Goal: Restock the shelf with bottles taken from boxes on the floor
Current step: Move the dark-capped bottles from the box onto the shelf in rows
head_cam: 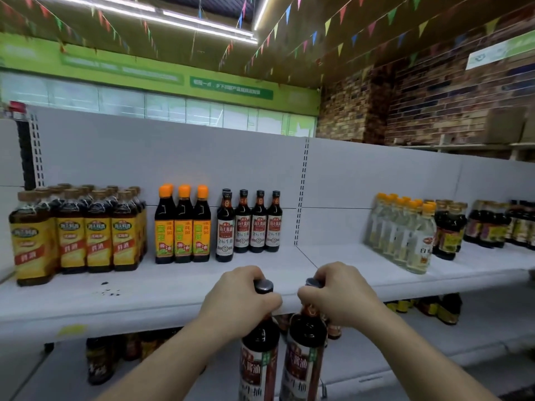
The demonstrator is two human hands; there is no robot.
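Note:
My left hand [240,299] grips the neck of a dark soy sauce bottle [257,360] with a red and white label. My right hand [335,293] grips the neck of a second matching bottle [304,357] beside it. Both bottles hang upright in front of the white shelf [173,302], their black caps level with its front edge. On the shelf behind stands a row of several matching soy sauce bottles [250,222], with bare shelf to their right.
Left on the shelf stand yellow-labelled cooking wine bottles [75,233] and three orange-capped bottles [183,224]. Clear vinegar bottles [405,230] and dark bottles [448,230] stand at the right. Dark spots [110,290] mark the shelf. A lower shelf [405,342] holds more bottles.

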